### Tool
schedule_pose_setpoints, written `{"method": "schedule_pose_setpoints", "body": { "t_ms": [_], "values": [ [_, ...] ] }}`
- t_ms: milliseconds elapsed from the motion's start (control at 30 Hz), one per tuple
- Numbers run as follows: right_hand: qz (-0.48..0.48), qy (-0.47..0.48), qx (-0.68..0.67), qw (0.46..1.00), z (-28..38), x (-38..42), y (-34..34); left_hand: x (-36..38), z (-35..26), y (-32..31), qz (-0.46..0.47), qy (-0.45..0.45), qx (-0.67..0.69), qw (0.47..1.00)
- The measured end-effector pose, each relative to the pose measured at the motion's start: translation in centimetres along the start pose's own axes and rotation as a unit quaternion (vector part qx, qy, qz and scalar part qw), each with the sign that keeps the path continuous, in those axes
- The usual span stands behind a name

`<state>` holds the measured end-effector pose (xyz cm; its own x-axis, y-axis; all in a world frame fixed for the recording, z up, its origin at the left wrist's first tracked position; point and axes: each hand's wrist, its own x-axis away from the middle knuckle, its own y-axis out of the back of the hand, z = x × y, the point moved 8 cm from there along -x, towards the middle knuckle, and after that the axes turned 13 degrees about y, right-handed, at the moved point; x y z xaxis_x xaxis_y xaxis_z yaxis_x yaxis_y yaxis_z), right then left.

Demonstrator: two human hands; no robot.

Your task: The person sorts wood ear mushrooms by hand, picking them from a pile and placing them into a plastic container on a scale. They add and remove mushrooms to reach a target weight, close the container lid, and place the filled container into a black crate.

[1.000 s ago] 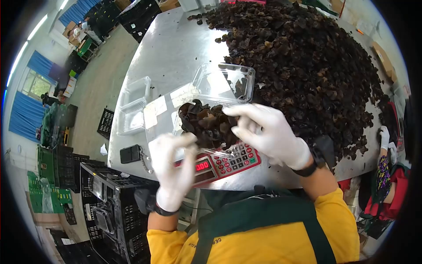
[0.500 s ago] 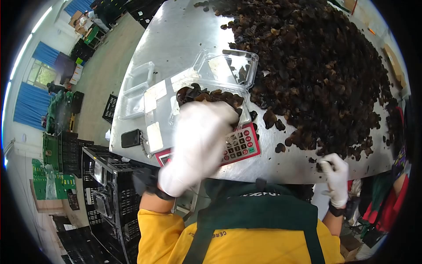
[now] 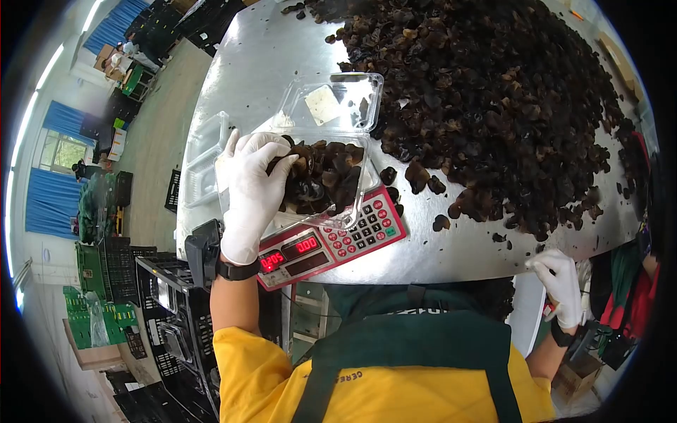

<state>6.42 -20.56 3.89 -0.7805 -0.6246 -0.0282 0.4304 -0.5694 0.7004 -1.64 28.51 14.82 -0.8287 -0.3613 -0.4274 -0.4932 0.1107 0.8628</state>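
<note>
My left hand (image 3: 255,187), in a white glove, is at the left side of an open clear plastic container (image 3: 358,185) full of dark fungus pieces (image 3: 321,176). Its thumb and fingertips close on a piece at the pile's left edge. The container rests on a red and white digital scale (image 3: 331,247) with lit red digits. My right hand (image 3: 558,283), also gloved in white, is off to the right at the table's front edge. Its fingers are curled, and whatever they may hold is hidden.
A large heap of dark fungus (image 3: 479,106) covers the right of the metal table (image 3: 423,264). Empty clear trays (image 3: 204,158) lie at the table's left. Black crates (image 3: 176,303) stand on the floor at left. People work far off at upper left.
My left hand has moved left off the top of the pile, uncovering the container and the scale's display. My right hand has shifted slightly right and down. The view has shifted too.
</note>
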Motion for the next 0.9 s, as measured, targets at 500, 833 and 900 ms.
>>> {"method": "schedule_pose_setpoints", "body": {
  "t_ms": [500,833,900],
  "values": [
    [-0.051,0.418,0.192,0.886,25.7,-22.5,-13.3,0.2,0.3,3.3,-0.088,-0.028,-0.010,0.996],
    [-0.114,0.452,0.175,0.867,25.5,-23.2,-13.7,0.9,3.5,1.8,-0.054,0.076,0.135,0.986],
    [-0.145,0.439,0.142,0.875,25.4,-23.2,-13.0,1.1,3.7,1.7,-0.058,0.088,0.138,0.985]
  ]
}}
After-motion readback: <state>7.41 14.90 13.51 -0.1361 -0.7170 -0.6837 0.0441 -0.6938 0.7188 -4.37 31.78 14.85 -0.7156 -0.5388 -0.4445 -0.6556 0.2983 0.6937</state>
